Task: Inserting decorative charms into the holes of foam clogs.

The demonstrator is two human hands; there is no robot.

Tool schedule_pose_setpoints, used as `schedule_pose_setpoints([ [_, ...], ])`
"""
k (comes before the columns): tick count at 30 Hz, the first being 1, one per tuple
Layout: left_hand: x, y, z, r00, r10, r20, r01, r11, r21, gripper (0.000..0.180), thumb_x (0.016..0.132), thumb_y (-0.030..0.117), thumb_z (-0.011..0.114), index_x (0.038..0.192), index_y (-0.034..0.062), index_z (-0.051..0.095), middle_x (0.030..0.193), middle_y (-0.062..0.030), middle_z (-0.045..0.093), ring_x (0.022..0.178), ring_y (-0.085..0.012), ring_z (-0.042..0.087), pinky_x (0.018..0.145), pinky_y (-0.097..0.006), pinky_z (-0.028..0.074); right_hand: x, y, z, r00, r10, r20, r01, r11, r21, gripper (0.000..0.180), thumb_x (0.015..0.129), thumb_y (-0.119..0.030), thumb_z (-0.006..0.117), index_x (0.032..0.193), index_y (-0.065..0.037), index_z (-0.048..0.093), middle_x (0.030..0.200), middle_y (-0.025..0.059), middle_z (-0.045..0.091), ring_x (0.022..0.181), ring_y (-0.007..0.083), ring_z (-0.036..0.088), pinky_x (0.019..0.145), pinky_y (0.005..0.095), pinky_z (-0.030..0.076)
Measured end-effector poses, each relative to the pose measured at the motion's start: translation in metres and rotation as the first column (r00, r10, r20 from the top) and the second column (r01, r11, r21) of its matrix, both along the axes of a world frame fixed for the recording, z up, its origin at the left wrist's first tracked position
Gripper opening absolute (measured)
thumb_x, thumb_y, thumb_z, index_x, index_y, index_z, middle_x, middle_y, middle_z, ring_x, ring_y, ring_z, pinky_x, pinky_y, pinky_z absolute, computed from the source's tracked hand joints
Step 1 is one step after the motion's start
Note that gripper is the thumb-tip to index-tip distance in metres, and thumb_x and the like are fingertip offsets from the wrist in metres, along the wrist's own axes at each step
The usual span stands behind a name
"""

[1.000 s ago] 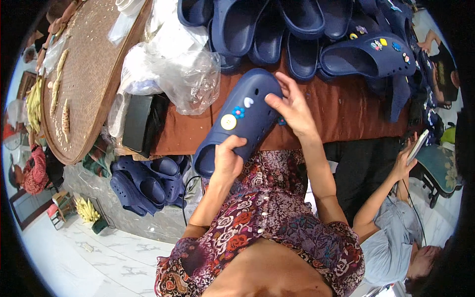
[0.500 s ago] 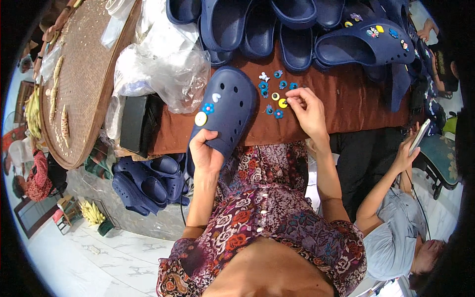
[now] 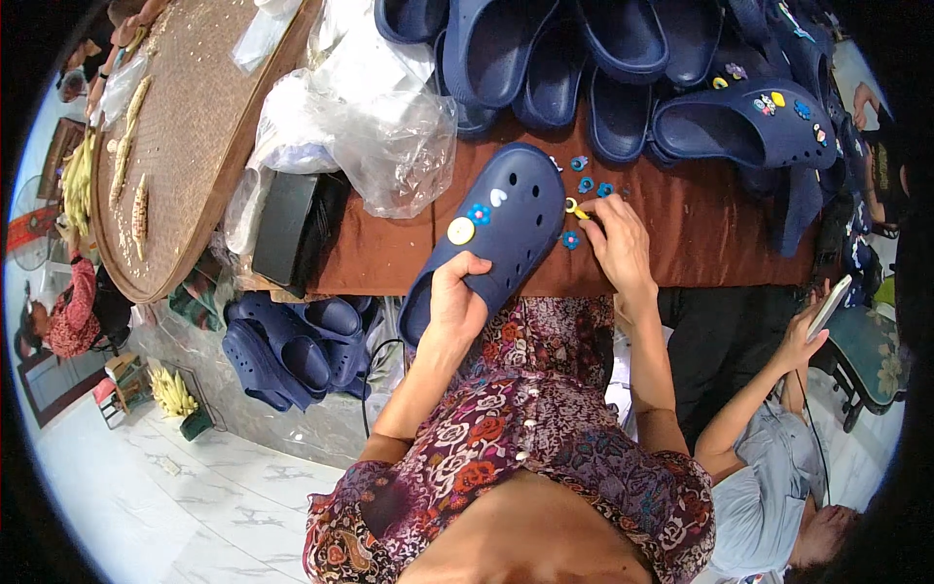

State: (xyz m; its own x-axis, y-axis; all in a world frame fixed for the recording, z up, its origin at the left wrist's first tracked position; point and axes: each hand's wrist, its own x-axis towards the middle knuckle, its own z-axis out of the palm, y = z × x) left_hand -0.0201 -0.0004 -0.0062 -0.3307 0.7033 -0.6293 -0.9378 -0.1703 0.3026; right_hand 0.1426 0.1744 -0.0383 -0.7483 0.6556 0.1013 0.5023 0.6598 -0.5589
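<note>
A dark blue clog [image 3: 520, 209] is held by my left hand [image 3: 457, 297], with the thumb on its upper near the opening. On that upper sit a white heart charm [image 3: 498, 198], a blue flower charm [image 3: 479, 214] and a round pale yellow charm [image 3: 460, 231]. My right hand [image 3: 623, 248] is just right of the clog, its thumb and fingers pinched on a small yellow charm [image 3: 582, 212]. Around those fingertips, several loose charms lie on the brown cloth [image 3: 700, 224], among them a blue flower charm [image 3: 570, 239]. The clog's toe hides part of this group.
More blue clogs [image 3: 618, 117] are piled along the far side. At left are a clear plastic bag [image 3: 394, 146], a black box-like item [image 3: 297, 229] and a woven tray [image 3: 195, 127] with corn cobs. A person in grey [image 3: 769, 467] at right holds a phone [image 3: 829, 307].
My left hand has brought the clog rightward, over part of the loose charms. My right hand has drawn the yellow charm slightly toward the clog. The whole view has shifted a little.
</note>
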Motion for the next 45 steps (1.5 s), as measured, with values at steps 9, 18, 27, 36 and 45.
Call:
schedule_pose_setpoints([
  [9,0.009,0.004,-0.008,0.999,-0.01,-0.036,0.009,0.999,-0.032,0.06,0.071,-0.002,0.049,0.131,-0.0071,0.046,0.127,-0.0228,0.057,0.117,-0.0381,0.057,0.102,-0.049,0.047,-0.036,-0.006,0.033,0.936,-0.226,-0.27,0.119,0.925,-0.361,0.014,0.09,-0.005,0.063,0.104,-0.005,0.063,0.09,0.0054,0.062,0.075,0.0139,0.061,0.068,0.0283,0.049],
  [18,0.016,0.006,-0.005,0.996,-0.017,-0.086,0.01,0.997,-0.081,0.055,0.071,-0.005,0.05,0.126,-0.0052,0.051,0.12,-0.0177,0.061,0.11,-0.0312,0.061,0.099,-0.044,0.049,-0.075,-0.01,0.034,0.952,-0.027,-0.304,-0.014,0.991,-0.132,0.018,0.081,-0.012,0.073,0.098,-0.007,0.067,0.092,0.0068,0.06,0.091,0.0242,0.057,0.082,0.035,0.046],
  [27,0.026,0.004,0.001,0.976,-0.027,-0.216,0.0,0.993,-0.122,0.043,0.071,-0.01,0.055,0.114,-0.0023,0.057,0.11,-0.0081,0.062,0.101,-0.0203,0.06,0.09,-0.032,0.049,-0.065,0.004,0.02,0.916,-0.092,-0.391,-0.065,0.927,-0.369,0.023,0.084,-0.02,0.075,0.104,-0.01,0.071,0.116,0.0113,0.055,0.118,0.0277,0.049,0.104,0.0404,0.037],
  [36,0.001,0.016,-0.005,0.994,-0.085,-0.062,0.083,0.995,-0.048,0.048,0.079,-0.001,0.053,0.127,-0.0058,0.05,0.122,-0.0191,0.061,0.108,-0.0309,0.063,0.099,-0.043,0.05,-0.075,0.001,-0.003,0.916,-0.173,-0.361,0.042,0.938,-0.344,0.026,0.081,-0.023,0.078,0.102,-0.01,0.071,0.114,0.011,0.055,0.118,0.0276,0.049,0.103,0.0398,0.038],
  [45,-0.03,-0.009,0.026,0.483,-0.669,-0.565,0.48,0.742,-0.468,0.045,0.093,0.035,0.061,0.112,-0.0055,0.062,0.102,-0.0191,0.068,0.089,-0.0247,0.066,0.083,-0.036,0.052,-0.091,0.006,-0.013,0.904,-0.206,-0.376,0.029,0.905,-0.425,0.026,0.08,-0.025,0.079,0.099,-0.009,0.07,0.106,0.0085,0.063,0.111,0.0246,0.052,0.098,0.0366,0.042],
])
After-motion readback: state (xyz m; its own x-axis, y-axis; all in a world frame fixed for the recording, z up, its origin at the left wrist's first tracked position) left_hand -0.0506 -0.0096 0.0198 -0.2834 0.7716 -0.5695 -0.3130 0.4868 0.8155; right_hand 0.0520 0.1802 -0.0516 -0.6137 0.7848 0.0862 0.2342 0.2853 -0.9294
